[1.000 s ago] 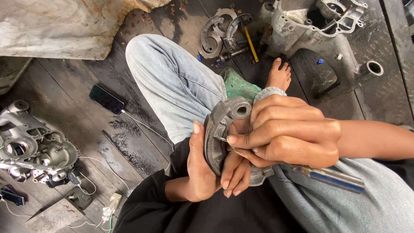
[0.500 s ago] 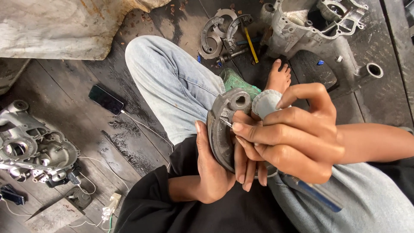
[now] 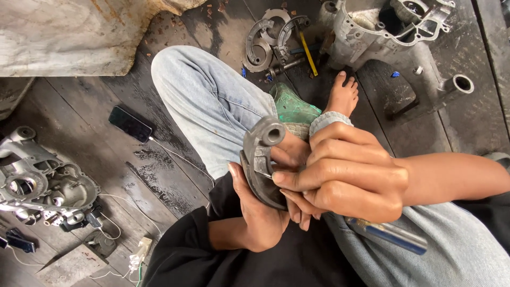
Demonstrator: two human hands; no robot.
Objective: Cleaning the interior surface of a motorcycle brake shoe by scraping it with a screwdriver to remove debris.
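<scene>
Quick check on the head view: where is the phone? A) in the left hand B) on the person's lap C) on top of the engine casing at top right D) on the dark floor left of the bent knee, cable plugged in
D: the phone lies flat on the dark floor left of the jeans-clad knee, with a thin white cable running from its end.

Left hand (image 3: 260, 218) cupped palm-up; right hand (image 3: 345, 178) fisted, fingers (image 3: 297, 178) curled.
</scene>
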